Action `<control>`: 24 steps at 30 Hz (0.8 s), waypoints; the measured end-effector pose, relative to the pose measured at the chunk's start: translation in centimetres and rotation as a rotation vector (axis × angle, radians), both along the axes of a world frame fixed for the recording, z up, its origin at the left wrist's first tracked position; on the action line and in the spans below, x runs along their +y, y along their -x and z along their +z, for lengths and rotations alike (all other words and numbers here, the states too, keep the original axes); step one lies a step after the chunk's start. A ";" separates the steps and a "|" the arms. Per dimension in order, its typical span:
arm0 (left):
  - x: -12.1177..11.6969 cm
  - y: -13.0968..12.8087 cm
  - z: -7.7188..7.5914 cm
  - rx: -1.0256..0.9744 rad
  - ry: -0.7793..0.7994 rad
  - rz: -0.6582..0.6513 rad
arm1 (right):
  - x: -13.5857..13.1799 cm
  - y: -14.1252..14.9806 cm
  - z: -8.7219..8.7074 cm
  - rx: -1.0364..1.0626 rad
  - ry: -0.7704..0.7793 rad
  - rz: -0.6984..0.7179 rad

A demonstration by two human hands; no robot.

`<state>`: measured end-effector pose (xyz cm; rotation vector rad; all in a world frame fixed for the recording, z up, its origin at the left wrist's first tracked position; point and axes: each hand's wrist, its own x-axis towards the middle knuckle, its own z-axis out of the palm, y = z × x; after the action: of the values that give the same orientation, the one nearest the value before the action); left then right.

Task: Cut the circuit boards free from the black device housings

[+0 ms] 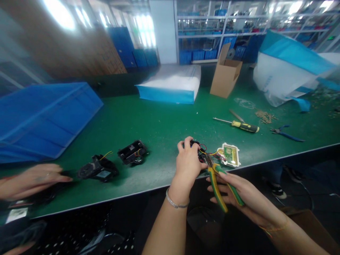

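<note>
My left hand [188, 156] is closed over a black plastic housing [196, 144] near the table's front edge, covering much of it. Red and yellow wires run from the housing to a white-framed circuit board [230, 155] lying just to its right. In my right hand [239, 191] is a pair of pliers [218, 189] with yellow-green handles. Their jaws point at the wires on the housing's right side; I cannot tell whether they pinch anything. Two more black housings, one with a speaker-like round part [97, 169] and one boxy [132, 152], lie to the left.
A co-worker's hand [37, 180] is at the far left, beside a blue bin [45, 117]. Toward the right lie a screwdriver [243, 125], cutters [287, 134] and a pile of screws [265, 116]. Behind stand a white-blue bag [170, 85] and a cardboard box [224, 79].
</note>
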<state>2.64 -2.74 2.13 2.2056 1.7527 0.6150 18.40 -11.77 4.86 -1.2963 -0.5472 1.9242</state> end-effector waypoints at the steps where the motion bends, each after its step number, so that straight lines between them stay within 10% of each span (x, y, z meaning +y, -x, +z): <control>1: -0.1 0.0 0.0 0.005 -0.002 0.001 | 0.0 0.1 0.0 -0.005 0.003 -0.002; 24: -1.7 0.2 1.5 0.121 -0.028 0.006 | -0.7 1.7 -3.8 -0.390 -0.290 -0.100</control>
<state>2.41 -4.45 3.60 2.3020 1.8195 0.5193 16.71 -12.50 1.03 -1.4795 -0.9011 1.4502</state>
